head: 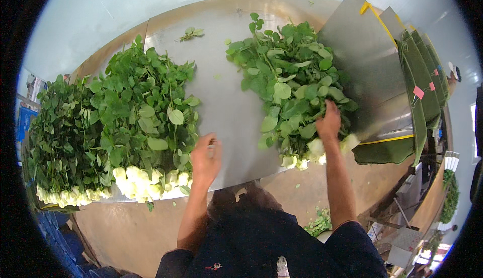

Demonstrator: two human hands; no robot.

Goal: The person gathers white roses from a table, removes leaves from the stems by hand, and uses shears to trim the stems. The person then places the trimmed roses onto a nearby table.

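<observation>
My left hand [206,159] is over the metal tabletop [230,119], just right of a heap of white roses [139,180]. Its fingers are loosely curled and slightly blurred, with no stem visible in them. That heap's leafy stems [143,100] point away from me, blooms at the near edge. My right hand [330,121] reaches into the foliage of a second rose pile [290,85]. Leaves hide its fingertips, so I cannot tell whether it grips a stem. This pile's white blooms [289,161] lie at the near edge, some beside my right wrist.
Another row of white roses [68,197] lies at far left. Metal sheets [366,63] with yellow edging and green cloth flaps [422,74] lean at right. A loose leafy sprig [191,33] rests at the back. Cut leaves [319,221] are below the table; blue containers [60,236] stand lower left.
</observation>
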